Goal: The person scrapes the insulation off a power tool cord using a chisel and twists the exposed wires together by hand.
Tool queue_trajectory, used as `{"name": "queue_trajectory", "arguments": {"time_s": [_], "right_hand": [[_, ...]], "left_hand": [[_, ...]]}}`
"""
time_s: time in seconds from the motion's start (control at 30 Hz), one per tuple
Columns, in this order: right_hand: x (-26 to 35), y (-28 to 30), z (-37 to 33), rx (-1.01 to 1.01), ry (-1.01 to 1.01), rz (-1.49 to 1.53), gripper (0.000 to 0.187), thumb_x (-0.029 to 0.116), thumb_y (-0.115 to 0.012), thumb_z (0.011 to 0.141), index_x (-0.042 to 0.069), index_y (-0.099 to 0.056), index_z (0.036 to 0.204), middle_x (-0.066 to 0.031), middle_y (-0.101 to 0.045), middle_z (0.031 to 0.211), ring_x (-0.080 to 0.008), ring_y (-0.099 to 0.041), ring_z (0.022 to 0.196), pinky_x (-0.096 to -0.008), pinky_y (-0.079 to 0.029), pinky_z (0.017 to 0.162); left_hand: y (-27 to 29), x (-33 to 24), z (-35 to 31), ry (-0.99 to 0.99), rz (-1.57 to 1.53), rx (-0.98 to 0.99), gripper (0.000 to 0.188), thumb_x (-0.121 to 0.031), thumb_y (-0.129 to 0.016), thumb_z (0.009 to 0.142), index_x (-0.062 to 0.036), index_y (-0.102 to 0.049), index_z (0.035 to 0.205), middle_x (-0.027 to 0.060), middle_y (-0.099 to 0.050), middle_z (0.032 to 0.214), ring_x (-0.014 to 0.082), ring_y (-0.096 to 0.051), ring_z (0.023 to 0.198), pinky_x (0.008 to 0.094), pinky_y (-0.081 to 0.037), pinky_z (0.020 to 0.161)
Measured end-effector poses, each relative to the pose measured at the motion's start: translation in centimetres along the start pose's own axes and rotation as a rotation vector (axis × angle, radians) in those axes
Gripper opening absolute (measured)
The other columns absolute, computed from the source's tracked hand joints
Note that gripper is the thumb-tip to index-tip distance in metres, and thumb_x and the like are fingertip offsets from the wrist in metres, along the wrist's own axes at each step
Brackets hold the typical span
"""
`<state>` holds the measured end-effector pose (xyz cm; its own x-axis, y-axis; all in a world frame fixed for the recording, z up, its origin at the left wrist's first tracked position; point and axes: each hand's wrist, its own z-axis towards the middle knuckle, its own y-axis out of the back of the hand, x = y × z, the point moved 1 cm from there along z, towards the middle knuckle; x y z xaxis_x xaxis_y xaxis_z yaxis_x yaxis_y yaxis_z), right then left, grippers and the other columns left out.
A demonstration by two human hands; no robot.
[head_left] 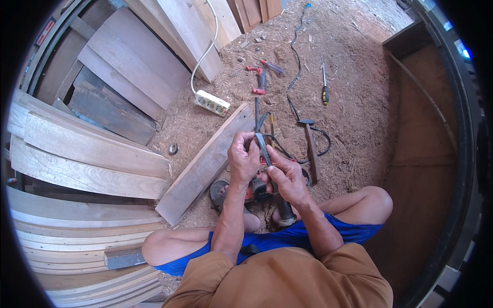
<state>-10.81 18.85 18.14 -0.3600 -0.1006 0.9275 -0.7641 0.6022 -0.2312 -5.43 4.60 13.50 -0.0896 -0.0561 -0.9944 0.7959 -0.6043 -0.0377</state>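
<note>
In front of my lap, my left hand (243, 160) pinches a black cable (263, 150) between thumb and fingers. My right hand (288, 179) is closed on the same cable slightly lower and to the right. The upper end of the cable stretch sticks up past my left fingers, and its detail is too small to make out. Beneath both hands lies a red and dark power tool (286, 211), partly hidden by my hands and wrists. A hammer (311, 149) with a wooden handle rests on the ground to the right of my right hand.
Beyond my hands, a red and black handle-shaped casing (261, 81) and two screwdrivers (324, 88) lie on sawdust. A white power strip (212, 102) sits by a wooden plank (205, 164). A tape roll (173, 149) is left of it. Boards (92, 149) line the left; a brown panel (421, 143) stands right.
</note>
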Motion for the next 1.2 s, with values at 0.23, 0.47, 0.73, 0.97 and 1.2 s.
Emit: {"name": "queue_trajectory", "arguments": {"time_s": [0.23, 0.47, 0.73, 0.97, 1.2], "right_hand": [[4.2, 2.7, -0.6, -0.016, -0.026, -0.192, 0.055, 0.02, -0.066, 0.097, -0.002, -0.051, 0.146, -0.0041, -0.065, 0.08, -0.0084, -0.057, 0.06, -0.0248, -0.047, 0.053], [3.1, 4.4, 3.2, -0.452, 0.184, -0.198, 0.017, 0.02, -0.072, 0.095, 0.005, -0.063, 0.09, 0.0008, -0.061, 0.072, -0.0053, -0.054, 0.057, -0.0236, -0.043, 0.05], [2.2, 6.0, 3.0, -0.324, 0.142, 0.023, 0.015, 0.017, -0.068, 0.098, 0.005, -0.065, 0.091, -0.0002, -0.065, 0.072, -0.0049, -0.057, 0.056, -0.0214, -0.044, 0.051], [1.9, 5.6, 3.8, -0.116, -0.018, 0.588, 0.014, 0.016, -0.067, 0.099, 0.002, -0.065, 0.097, -0.0065, -0.07, 0.081, -0.0069, -0.06, 0.058, -0.0217, -0.049, 0.052], [0.3, 6.2, 4.2, -0.189, -0.052, 0.432, 0.019, 0.019, -0.062, 0.101, 0.002, -0.065, 0.109, -0.004, -0.069, 0.085, -0.0067, -0.058, 0.059, -0.0232, -0.049, 0.054]], "left_hand": [[-0.2, -1.2, -0.1, 0.047, 0.212, 0.013, 0.007, -0.005, -0.067, 0.094, -0.0014, -0.062, 0.098, 0.0083, -0.068, 0.081, 0.0134, -0.064, 0.071, 0.032, -0.052, 0.064], [-3.0, -2.3, -1.4, -0.11, 0.276, 0.322, 0.01, -0.005, -0.069, 0.089, -0.0035, -0.063, 0.097, 0.0154, -0.068, 0.082, 0.0298, -0.07, 0.072, 0.0396, -0.054, 0.066], [-2.0, -2.3, -1.5, 0.396, -0.191, 0.593, 0.022, -0.016, -0.06, 0.103, 0.001, -0.066, 0.115, 0.0024, -0.07, 0.091, 0.0096, -0.068, 0.083, 0.0258, -0.057, 0.079], [-2.4, -2.5, -2.0, 0.383, -0.43, 0.509, 0.018, -0.014, -0.06, 0.102, 0.0, -0.067, 0.111, 0.0055, -0.071, 0.1, 0.0082, -0.063, 0.09, 0.0257, -0.053, 0.084], [-2.6, -1.4, -1.6, 0.202, -0.038, 0.443, 0.015, -0.012, -0.061, 0.1, 0.0004, -0.064, 0.109, 0.0071, -0.072, 0.093, 0.0123, -0.067, 0.083, 0.0293, -0.055, 0.077]]}}
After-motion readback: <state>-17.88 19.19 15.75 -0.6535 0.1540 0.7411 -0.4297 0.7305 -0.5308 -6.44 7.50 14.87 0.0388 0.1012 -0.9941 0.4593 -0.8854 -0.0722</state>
